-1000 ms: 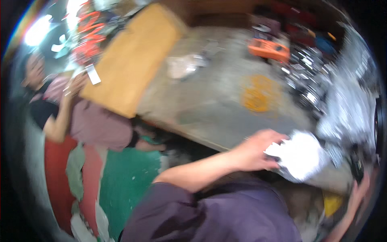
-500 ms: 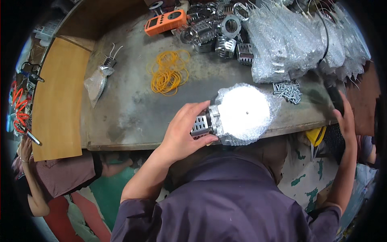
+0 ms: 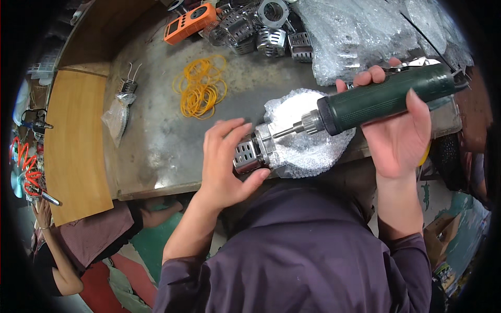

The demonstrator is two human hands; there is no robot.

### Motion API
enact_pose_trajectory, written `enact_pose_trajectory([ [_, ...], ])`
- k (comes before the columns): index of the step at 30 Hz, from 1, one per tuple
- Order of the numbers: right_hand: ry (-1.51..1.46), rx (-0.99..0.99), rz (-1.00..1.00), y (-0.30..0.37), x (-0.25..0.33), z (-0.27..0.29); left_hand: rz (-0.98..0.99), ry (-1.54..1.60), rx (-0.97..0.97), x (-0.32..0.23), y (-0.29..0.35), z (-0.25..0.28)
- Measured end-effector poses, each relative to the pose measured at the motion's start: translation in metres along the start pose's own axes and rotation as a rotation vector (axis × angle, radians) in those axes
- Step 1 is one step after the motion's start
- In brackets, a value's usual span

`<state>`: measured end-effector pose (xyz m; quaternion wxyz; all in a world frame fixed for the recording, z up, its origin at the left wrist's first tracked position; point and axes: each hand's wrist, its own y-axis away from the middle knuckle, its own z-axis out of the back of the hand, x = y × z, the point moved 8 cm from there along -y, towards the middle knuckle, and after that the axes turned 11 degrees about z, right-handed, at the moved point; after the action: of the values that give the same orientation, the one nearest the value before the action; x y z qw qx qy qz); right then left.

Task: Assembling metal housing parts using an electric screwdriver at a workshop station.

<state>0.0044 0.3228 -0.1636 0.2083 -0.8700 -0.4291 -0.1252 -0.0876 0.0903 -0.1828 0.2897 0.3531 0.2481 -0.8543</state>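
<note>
green driver (image 3: pixel 389 96) | silver perforated part (image 3: pixel 248 155) | yellow bands (image 3: pixel 201 86) | orange meter (image 3: pixel 190 22)

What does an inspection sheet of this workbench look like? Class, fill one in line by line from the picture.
Surface: grey workbench, worn, with a wooden board at its left.
Job's things: perforated metal part on a bubble-wrap pad; green power screwdriver, bit against the part.
Clutter: yellow rubber bands, orange meter, more metal parts, plastic bags.
Grippers: left hand steadies the part; right hand grips the screwdriver.
Cables: orange coiled hose at far left.
Surroundings: another person sits lower left.
</note>
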Motion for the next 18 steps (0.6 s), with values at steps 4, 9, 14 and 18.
enact_pose_trajectory([
  [4, -0.111, -0.021, 0.029, -0.008, -0.005, 0.009, -0.060, -0.534, -0.161, -0.040, 0.006, 0.000],
  [9, -0.017, -0.119, 0.081, -0.003, 0.002, 0.013, -0.025, -0.692, -0.115, -0.055, -0.012, -0.016],
  [14, -0.066, -0.162, 0.103, 0.002, 0.010, 0.019, -0.021, -0.672, -0.041, -0.064, -0.009, -0.031],
  [18, -0.025, -0.180, 0.087, 0.005, 0.003, 0.023, -0.028, -0.694, -0.012, -0.067, 0.000, -0.038],
])
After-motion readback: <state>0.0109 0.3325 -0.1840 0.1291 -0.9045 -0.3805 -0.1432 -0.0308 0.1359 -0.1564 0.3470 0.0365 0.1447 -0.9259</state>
